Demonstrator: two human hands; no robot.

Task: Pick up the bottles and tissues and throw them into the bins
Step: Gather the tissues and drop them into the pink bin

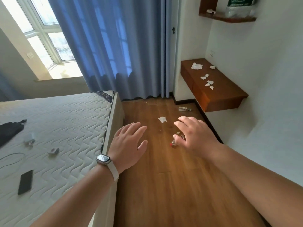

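Your left hand (pixel 129 145) reaches toward 1 o'clock, palm down, fingers straight and slightly spread, holding nothing. Your right hand (pixel 196 136) reaches toward 10 o'clock, palm down, fingers loosely bent and spread, also holding nothing. Both forearms are bare and stretched out ahead of you.

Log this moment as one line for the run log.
left hand open, empty | right hand open, reaching toward red-capped bottle | floor tissue untouched | bins not seen
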